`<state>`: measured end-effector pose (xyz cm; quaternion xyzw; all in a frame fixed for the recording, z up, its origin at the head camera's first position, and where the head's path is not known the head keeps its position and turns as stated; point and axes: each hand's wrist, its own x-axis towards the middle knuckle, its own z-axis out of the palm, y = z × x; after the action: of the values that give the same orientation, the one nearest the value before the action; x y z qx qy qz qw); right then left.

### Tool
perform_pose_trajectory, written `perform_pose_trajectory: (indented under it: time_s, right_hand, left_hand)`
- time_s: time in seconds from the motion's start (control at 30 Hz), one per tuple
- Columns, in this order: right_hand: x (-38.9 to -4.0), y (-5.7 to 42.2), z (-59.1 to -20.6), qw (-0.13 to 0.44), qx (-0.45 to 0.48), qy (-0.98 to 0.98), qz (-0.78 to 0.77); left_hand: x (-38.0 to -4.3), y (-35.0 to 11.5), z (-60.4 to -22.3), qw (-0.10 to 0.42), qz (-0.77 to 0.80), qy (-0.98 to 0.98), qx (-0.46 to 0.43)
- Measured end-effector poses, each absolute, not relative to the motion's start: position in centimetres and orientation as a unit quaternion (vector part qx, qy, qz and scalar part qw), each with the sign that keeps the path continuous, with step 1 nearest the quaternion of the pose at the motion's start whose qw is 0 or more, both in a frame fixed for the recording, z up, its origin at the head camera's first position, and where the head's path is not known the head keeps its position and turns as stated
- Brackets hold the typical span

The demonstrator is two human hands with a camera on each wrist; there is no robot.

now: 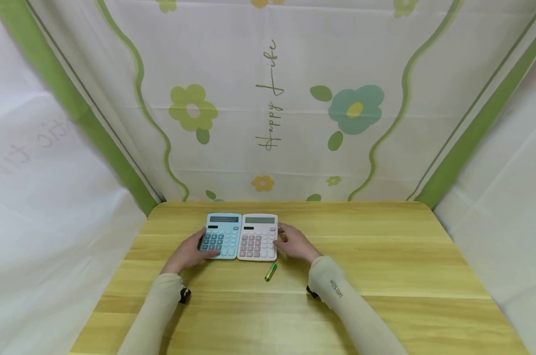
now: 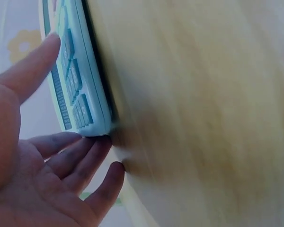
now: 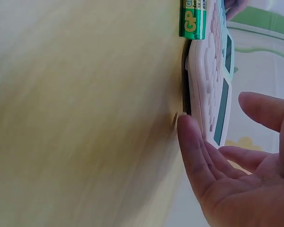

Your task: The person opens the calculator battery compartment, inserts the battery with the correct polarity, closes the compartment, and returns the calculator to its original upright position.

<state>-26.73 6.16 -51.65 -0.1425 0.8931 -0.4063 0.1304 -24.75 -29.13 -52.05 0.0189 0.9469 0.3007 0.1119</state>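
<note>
A light-blue calculator point(image 1: 229, 240) and a pale pink calculator point(image 1: 252, 236) lie side by side on the table, long edges together, displays at the far end. My left hand point(image 1: 189, 253) is at the blue one's left side: fingertips touch its edge, while the thumb point(image 2: 40, 61) reaches over the keys. At the pink one's right side, my right hand point(image 1: 297, 243) has its fingers along the edge, and its thumb point(image 3: 262, 109) is held away from the casing in the right wrist view. A green GP battery point(image 1: 270, 272) lies just in front of the pink calculator.
The wood-grain table point(image 1: 383, 276) extends toward me and to both sides. Behind its far edge hangs a white curtain point(image 1: 232, 158) printed with flowers and lettering. White cloth with green bands also hangs at left and right.
</note>
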Motion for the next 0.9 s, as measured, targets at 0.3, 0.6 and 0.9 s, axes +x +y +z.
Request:
perform_pose_trajectory:
  time_s: [0.3,0.6,0.9]
  right_hand:
    - [-25.9,4.5,-51.0,0.055,-0.182,0.918,-0.349]
    - [-24.3,1.0,-50.2,0.038,-0.292,0.917,-0.270]
    - [-23.0,-2.7,-50.5,0.062,-0.387,0.905,-0.166]
  left_hand:
    - [-26.1,-28.4,-50.5,0.042,0.280,0.958,0.049]
    - [-30.2,-25.8,-50.0,-0.004,0.197,0.973,0.121]
    - [-31.1,-24.4,-49.8,0.013,0.172,0.979,0.110]
